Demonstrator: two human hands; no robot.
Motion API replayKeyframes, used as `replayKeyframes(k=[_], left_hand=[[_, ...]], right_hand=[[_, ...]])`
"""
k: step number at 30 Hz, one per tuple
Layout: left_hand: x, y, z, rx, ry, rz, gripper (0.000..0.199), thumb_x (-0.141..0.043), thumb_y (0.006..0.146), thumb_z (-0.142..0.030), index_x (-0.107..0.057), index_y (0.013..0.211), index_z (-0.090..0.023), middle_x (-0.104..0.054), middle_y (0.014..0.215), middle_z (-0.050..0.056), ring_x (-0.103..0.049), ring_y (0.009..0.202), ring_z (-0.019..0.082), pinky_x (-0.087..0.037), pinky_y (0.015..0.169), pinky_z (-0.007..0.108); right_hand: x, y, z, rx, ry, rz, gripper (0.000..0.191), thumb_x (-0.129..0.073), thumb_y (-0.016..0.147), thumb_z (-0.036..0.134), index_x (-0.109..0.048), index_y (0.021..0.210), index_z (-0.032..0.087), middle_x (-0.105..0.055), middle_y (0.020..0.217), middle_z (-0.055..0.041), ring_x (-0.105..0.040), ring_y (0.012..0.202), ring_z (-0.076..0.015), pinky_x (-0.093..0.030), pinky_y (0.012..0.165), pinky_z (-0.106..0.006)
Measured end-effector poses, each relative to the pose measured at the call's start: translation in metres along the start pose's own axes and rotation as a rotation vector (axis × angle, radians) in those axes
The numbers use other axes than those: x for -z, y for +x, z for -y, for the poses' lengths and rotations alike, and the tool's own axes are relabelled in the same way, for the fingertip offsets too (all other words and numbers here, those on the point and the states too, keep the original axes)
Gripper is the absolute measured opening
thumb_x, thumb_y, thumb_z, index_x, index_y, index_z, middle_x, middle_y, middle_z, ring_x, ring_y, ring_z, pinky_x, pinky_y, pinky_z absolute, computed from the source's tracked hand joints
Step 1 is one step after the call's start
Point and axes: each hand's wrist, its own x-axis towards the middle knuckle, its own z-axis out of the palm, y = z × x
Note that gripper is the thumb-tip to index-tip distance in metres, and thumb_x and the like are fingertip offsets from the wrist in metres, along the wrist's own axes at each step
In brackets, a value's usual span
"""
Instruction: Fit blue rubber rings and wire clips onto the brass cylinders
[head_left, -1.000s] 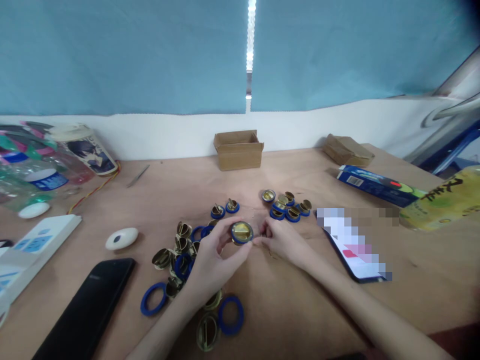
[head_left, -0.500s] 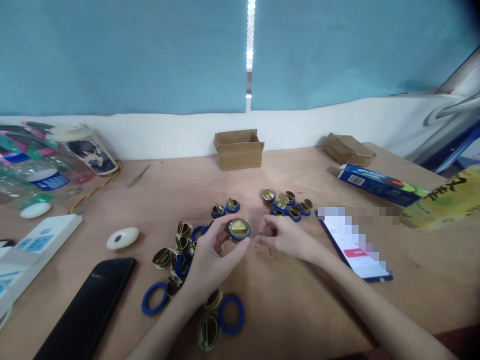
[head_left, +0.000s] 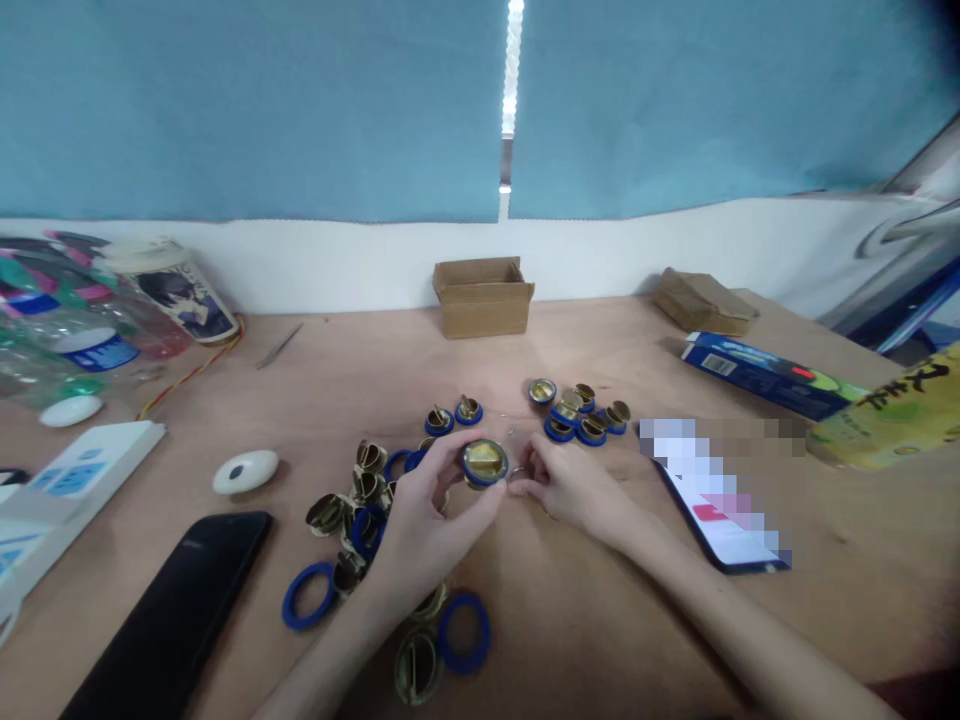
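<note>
Left hand (head_left: 433, 505) is holding one brass cap (head_left: 484, 460) just above the surface (head_left: 600, 640), middle of the work area. Thumb and fingers are gripping it by the edge, parted only by its width. Blue rim is showing around the cap, inner side facing up, crossbar visible.

Right hand (head_left: 581, 485) is hovering just beside the cap. Its fingers are curling in, thumb and forefinger nearly meeting. Something thin is showing at the tips; can't tell what it is or whether it's being pinched.

Loose caps (head_left: 367, 487) are lying in a heap left of the left hand and partly under its wrist, blue rings mixed in. Nearer me, one bare cap (head_left: 417, 665) is lying just beside a blue ring (head_left: 444, 632). Two rimmed caps (head_left: 469, 410) are sitting beyond the left hand. A cluster of rimmed caps (head_left: 571, 405) is sitting beyond the right hand, some overlapping.

Around that: lit phone (head_left: 716, 510) is lying right of the right hand, dark phone (head_left: 169, 610) far left, white oval gadget (head_left: 245, 471) near its top end. Open carton (head_left: 486, 310) is standing at the back, near the wall.
</note>
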Motion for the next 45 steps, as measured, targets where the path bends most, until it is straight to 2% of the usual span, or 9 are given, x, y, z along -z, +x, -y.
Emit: replayKeyframes(k=[10, 18, 29, 32, 37, 45], left_hand=[[-0.0002, -0.0007, -0.0003, -0.019, 0.003, 0.008, 0.038, -0.068, 0.083, -0.017, -0.058, 0.120, -0.021, -0.069, 0.116, 0.004, -0.069, 0.104, 0.016, -0.056, 0.094, 0.027], [0.0004, -0.0004, 0.0021, -0.033, 0.017, -0.006, 0.039, -0.068, 0.083, -0.017, -0.059, 0.120, -0.022, -0.069, 0.115, 0.004, -0.069, 0.104, 0.016, -0.056, 0.095, 0.027], [0.0001, 0.0012, 0.0038, -0.005, 0.034, -0.005, 0.040, -0.068, 0.083, -0.019, -0.057, 0.122, -0.020, -0.069, 0.116, 0.006, -0.069, 0.104, 0.019, -0.056, 0.095, 0.031], [0.0004, 0.0016, 0.0046, 0.003, 0.042, -0.013, 0.039, -0.068, 0.083, -0.020, -0.057, 0.121, -0.020, -0.069, 0.116, 0.007, -0.069, 0.105, 0.020, -0.056, 0.095, 0.033], [0.0005, 0.0024, 0.0074, 0.024, 0.034, -0.023, 0.039, -0.068, 0.083, -0.021, -0.057, 0.120, -0.021, -0.069, 0.117, 0.007, -0.069, 0.106, 0.020, -0.056, 0.094, 0.032], [0.0010, 0.0026, 0.0083, 0.024, 0.052, -0.008, 0.038, -0.068, 0.083, -0.021, -0.058, 0.120, -0.021, -0.071, 0.113, 0.007, -0.070, 0.103, 0.020, -0.057, 0.093, 0.034]], right_hand=[[-0.0001, -0.0024, 0.0056, 0.065, 0.028, 0.019, 0.013, -0.070, 0.085, 0.022, -0.058, 0.090, 0.018, -0.058, 0.067, 0.0020, -0.048, 0.059, -0.0128, -0.023, 0.054, -0.026], [-0.0047, -0.0018, 0.0032, 0.080, 0.010, 0.011, 0.012, -0.068, 0.085, 0.019, -0.057, 0.088, 0.018, -0.060, 0.069, 0.0006, -0.050, 0.061, -0.0132, -0.023, 0.054, -0.026], [-0.0039, -0.0034, 0.0078, 0.037, -0.049, 0.051, 0.011, -0.063, 0.089, 0.025, -0.056, 0.094, 0.017, -0.069, 0.079, -0.0058, -0.062, 0.069, -0.0193, -0.026, 0.056, -0.028], [-0.0016, -0.0048, 0.0080, 0.056, -0.059, 0.056, 0.010, -0.061, 0.090, 0.024, -0.055, 0.094, 0.017, -0.071, 0.083, -0.0078, -0.064, 0.072, -0.0207, -0.027, 0.057, -0.028], [0.0031, -0.0086, 0.0091, 0.122, -0.070, 0.051, 0.010, -0.057, 0.092, 0.024, -0.053, 0.096, 0.016, -0.070, 0.079, -0.0067, -0.062, 0.068, -0.0192, -0.027, 0.056, -0.028], [0.0034, -0.0081, 0.0082, 0.189, -0.086, 0.060, 0.008, -0.056, 0.089, 0.022, -0.052, 0.088, 0.015, -0.069, 0.081, -0.0079, -0.058, 0.066, -0.0170, -0.025, 0.056, -0.029]])
